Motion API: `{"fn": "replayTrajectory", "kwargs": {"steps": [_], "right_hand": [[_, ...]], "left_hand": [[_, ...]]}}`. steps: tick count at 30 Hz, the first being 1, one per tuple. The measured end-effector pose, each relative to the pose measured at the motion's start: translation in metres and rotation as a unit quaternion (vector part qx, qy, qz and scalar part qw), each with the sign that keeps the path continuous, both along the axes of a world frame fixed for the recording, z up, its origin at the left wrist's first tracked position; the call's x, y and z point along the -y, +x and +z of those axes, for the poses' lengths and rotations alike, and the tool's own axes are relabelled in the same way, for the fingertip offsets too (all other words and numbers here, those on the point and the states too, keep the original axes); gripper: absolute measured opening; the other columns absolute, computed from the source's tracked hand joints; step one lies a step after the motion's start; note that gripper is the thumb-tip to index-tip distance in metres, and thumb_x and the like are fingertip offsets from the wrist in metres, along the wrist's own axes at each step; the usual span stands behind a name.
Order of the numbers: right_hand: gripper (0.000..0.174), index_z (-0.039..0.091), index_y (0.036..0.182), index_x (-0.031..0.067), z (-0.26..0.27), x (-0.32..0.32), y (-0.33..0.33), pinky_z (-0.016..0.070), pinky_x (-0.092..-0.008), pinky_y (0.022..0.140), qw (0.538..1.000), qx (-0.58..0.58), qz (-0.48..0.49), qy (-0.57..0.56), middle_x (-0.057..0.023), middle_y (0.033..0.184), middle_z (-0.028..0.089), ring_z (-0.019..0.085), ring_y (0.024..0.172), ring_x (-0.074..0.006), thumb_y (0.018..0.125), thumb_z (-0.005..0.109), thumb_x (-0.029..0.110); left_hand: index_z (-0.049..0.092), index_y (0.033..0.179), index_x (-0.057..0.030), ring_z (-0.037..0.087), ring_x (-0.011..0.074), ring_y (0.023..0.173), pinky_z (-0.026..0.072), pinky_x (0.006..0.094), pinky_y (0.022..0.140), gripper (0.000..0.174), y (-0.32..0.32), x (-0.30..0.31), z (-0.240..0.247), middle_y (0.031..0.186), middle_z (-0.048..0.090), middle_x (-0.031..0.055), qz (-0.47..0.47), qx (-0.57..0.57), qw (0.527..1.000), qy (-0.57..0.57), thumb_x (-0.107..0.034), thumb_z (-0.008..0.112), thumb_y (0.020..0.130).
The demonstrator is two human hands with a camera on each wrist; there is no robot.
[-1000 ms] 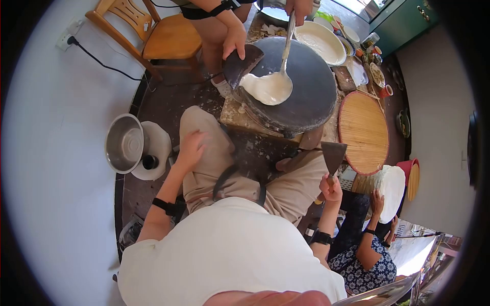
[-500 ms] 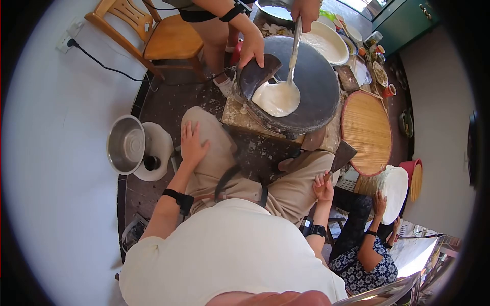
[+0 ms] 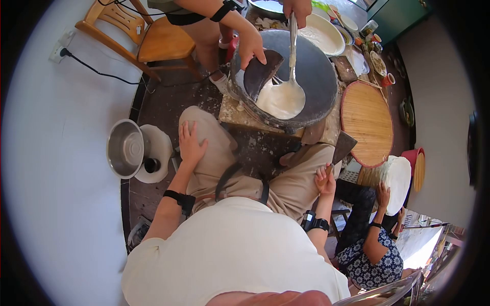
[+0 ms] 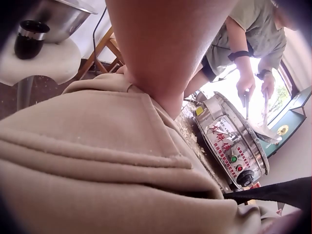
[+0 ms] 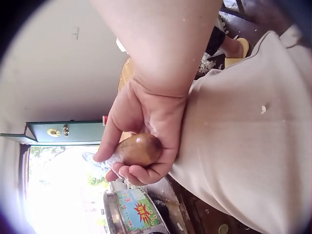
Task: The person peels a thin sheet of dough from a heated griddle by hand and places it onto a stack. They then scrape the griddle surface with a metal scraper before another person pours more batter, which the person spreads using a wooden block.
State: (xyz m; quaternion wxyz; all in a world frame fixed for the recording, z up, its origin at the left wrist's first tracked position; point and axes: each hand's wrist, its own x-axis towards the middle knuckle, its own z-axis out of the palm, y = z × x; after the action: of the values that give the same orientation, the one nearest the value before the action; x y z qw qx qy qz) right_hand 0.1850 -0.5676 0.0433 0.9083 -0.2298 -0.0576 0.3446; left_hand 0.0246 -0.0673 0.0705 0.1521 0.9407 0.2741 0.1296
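Observation:
My left hand (image 3: 191, 148) rests with its fingers spread on my left thigh. My right hand (image 3: 325, 178), lying on my right thigh, grips a scraper by its rounded wooden handle (image 5: 141, 149); its dark flat blade (image 3: 346, 145) points forward beside the table corner. Before me sits a round griddle (image 3: 319, 76). Over it another person holds a ladle (image 3: 293, 53) in one hand and a dark curved plate (image 3: 259, 76) in the other. White batter (image 3: 282, 101) fills the ladle's bowl, close to the plate's edge.
A round slatted mat (image 3: 366, 125) lies right of the griddle, below a basin of batter (image 3: 326, 38). At left, a metal bowl (image 3: 125, 148) and black cup (image 3: 151, 164) are on a white stool (image 3: 162, 145). Another person at right holds a white round stack (image 3: 395, 183).
My left hand has come down onto my thigh. My right hand has lowered and turned the scraper from upright to slanting right. The other person's ladle and curved plate have shifted right over the griddle.

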Motion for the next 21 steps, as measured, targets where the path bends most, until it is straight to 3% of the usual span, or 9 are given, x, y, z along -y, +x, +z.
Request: {"fn": "replayTrajectory", "kwargs": {"steps": [21], "right_hand": [[0.048, 0.044, 0.128, 0.0093, -0.001, -0.0008, 0.0018, 0.0387, -0.0262, 0.066, 1.0, 0.017, 0.006, 0.016, -0.0021, 0.08, 0.041, 0.041, 0.075, -0.0155, 0.087, 0.063, 0.026]], "left_hand": [[0.037, 0.137, -0.0125, 0.024, 0.0404, 0.133, 0.0256, 0.0477, 0.107, 0.076, 0.0005, -0.0018, -0.0011, 0.145, 0.026, 0.02, -0.008, -0.001, 1.0, 0.0, -0.029, 0.071, 0.071]]}}
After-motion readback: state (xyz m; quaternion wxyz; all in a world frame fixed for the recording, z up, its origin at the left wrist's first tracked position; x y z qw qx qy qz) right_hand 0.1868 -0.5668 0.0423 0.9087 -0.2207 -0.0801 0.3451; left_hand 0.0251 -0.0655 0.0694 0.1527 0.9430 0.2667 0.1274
